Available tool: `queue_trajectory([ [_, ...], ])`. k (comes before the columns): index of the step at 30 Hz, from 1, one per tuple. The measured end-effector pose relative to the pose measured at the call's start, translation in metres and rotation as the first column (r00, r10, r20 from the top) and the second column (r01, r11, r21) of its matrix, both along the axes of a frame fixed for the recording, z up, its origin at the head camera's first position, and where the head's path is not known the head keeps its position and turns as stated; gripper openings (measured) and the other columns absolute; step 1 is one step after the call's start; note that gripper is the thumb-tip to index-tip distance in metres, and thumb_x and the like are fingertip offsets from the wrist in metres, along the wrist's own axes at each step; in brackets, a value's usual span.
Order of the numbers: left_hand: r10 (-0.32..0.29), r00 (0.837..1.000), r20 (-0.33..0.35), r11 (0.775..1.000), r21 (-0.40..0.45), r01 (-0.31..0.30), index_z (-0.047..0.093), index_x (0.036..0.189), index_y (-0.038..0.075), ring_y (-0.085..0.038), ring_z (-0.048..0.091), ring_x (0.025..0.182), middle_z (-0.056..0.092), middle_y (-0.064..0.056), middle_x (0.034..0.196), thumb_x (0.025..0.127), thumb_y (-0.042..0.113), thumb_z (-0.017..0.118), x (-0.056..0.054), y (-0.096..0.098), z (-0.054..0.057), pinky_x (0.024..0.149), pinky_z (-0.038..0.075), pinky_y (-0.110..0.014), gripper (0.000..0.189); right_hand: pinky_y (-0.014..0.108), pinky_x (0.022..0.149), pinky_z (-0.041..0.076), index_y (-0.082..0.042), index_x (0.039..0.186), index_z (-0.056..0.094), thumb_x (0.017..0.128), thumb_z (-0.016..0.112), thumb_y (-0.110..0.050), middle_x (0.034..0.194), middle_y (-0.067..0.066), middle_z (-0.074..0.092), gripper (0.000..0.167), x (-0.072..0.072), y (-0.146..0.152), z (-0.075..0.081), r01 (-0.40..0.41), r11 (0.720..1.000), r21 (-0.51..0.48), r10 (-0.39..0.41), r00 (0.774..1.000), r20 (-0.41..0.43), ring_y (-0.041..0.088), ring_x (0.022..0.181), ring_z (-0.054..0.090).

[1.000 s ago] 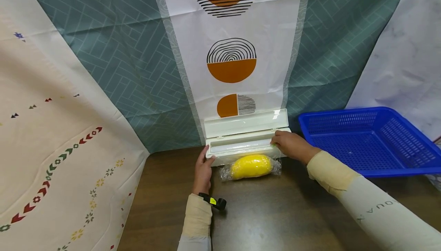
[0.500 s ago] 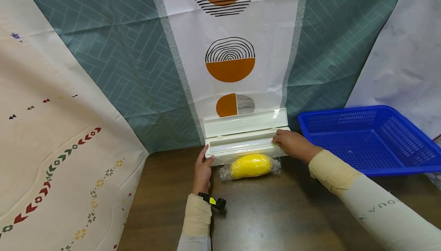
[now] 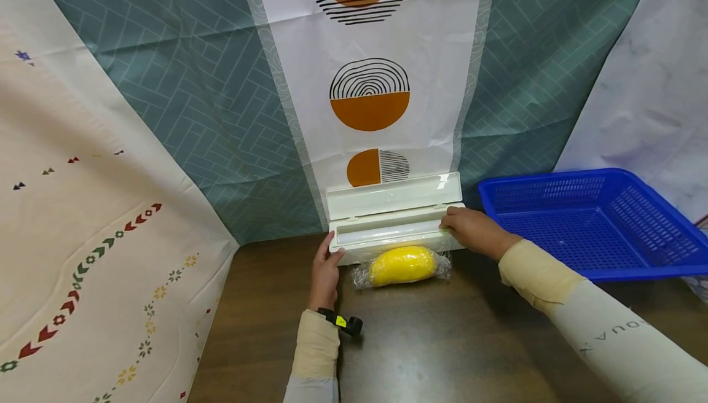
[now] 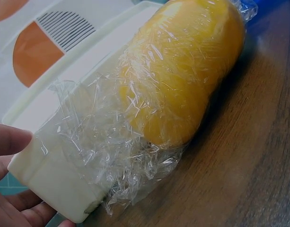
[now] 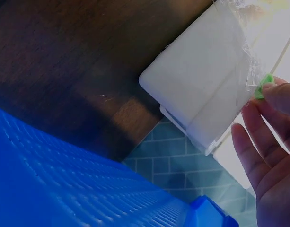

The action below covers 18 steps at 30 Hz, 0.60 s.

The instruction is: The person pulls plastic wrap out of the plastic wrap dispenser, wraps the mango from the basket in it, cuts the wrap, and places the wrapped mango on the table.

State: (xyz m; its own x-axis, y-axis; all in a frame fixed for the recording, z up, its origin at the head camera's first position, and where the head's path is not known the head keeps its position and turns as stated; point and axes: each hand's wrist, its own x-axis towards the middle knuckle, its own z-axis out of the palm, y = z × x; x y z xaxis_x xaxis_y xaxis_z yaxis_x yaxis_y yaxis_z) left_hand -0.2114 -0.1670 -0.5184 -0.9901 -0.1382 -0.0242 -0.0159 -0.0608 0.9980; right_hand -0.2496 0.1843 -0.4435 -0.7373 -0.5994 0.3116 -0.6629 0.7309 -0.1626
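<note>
A white cling film dispenser (image 3: 350,258) lies against the back wall hanging, its lid (image 3: 394,199) raised and a film roll (image 3: 381,233) inside. My left hand (image 3: 325,277) grips its left end, thumb on the front edge and fingers round the end face (image 4: 59,184). At the right end, my right hand (image 3: 474,231) pinches a small green slider (image 5: 264,86) on the front edge between thumb and finger. Directly in front sits a smooth yellow oblong thing (image 3: 404,266), wrapped in clear cling film (image 4: 102,137) that bunches at both ends and reaches up over the dispenser's front.
To the right of the dispenser stands a blue plastic basket (image 3: 553,243) with perforated walls, close to my right forearm. Brown wooden table (image 3: 409,341) runs under everything. Printed cloth hangs (image 3: 249,145) behind and on both sides.
My right hand has slid slightly to the right along the dispenser's front edge. The left hand keeps its grip, and the yellow thing stays where it was.
</note>
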Motion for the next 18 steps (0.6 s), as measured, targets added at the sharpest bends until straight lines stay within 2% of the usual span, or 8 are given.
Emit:
queue_trajectory([
  [8,0.001,1.0,0.003,1.0,-0.006,-0.001,0.038,0.156,0.016,-0.038,0.004,0.158,0.017,-0.011,0.17,0.103,0.017,0.057,-0.0018,-0.001,-0.0035,0.125,0.011,-0.061,0.057,0.038,0.074,0.057,-0.004,0.098,0.075,0.089,0.069,0.002,0.089,0.006,0.065,0.012,-0.0007,0.0032,-0.0006,0.001,1.0,0.001,-0.001,1.0,-0.013,0.019,0.08,0.067],
  [18,0.0,1.0,0.009,1.0,-0.02,0.001,0.04,0.156,0.02,-0.038,0.004,0.158,0.017,-0.009,0.17,0.103,0.019,0.057,-0.0015,-0.0012,-0.0032,0.124,0.011,-0.061,0.055,0.04,0.077,0.057,-0.004,0.101,0.075,0.091,0.068,0.002,0.092,0.006,0.066,0.014,0.0017,0.008,0.002,0.017,1.0,0.015,-0.017,1.0,0.017,0.021,0.084,0.067],
])
